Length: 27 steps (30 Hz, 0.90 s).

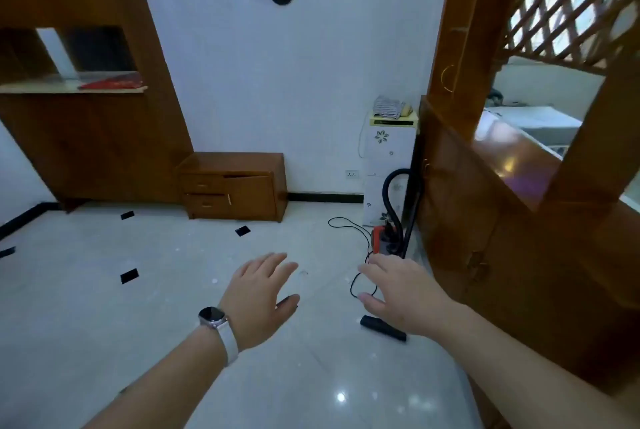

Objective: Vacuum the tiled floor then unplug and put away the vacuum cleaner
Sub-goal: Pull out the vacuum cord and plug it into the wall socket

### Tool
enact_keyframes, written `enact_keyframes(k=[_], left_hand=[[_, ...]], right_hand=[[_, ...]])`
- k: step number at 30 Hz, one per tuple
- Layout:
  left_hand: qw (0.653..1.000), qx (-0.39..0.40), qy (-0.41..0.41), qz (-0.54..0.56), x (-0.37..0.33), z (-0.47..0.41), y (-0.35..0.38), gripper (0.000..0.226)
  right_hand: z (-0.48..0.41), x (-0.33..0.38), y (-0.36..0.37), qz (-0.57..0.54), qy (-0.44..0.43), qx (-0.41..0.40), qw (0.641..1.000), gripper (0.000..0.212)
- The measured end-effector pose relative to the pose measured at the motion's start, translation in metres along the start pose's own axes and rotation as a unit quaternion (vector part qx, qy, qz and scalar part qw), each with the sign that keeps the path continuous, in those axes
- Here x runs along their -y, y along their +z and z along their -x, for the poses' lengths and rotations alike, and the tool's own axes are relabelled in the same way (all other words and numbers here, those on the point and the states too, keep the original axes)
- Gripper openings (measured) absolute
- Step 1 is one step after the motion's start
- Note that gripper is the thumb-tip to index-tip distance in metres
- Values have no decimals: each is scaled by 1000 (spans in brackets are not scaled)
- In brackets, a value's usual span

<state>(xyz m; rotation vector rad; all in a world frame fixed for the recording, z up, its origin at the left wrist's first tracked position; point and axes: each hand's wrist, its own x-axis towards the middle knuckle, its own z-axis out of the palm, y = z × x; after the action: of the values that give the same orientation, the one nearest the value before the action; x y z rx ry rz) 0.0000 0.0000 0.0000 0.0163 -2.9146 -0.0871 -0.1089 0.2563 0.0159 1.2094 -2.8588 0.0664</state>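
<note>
Vacuum cleaner (384, 240) is only partly visible to you: a red body with a black hose (389, 186) looping above it, standing on the tiled floor (138, 307) at the far right, just beside the wooden partition (485, 221) and in front of a white appliance (388, 158). Its black cord (341, 221) lies in loose loops on the tiles. Your right hand (401, 290) covers part of the cord, and the plug end cannot be made out. A black bar-shaped piece (382, 327) lies partly under your right wrist and cannot be identified. Your left hand (258, 293) and your right hover palm down, fingers straight and slightly apart, holding nothing.
</note>
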Motion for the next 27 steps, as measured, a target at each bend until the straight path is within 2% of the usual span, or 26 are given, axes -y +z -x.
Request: enact_keyframes(k=[13,20,27], left_hand=[[999,-47,-6,26,174,-98,32,51],[999,-33,15,37,207,-151,40,52],[999,-9,19,42,233,-214,64,51]], right_hand=[[-182,36,14,13,18,21,1000,58],[-241,33,17,15,29,37,999,57],[-304,2,34,0,40,50,998,57]])
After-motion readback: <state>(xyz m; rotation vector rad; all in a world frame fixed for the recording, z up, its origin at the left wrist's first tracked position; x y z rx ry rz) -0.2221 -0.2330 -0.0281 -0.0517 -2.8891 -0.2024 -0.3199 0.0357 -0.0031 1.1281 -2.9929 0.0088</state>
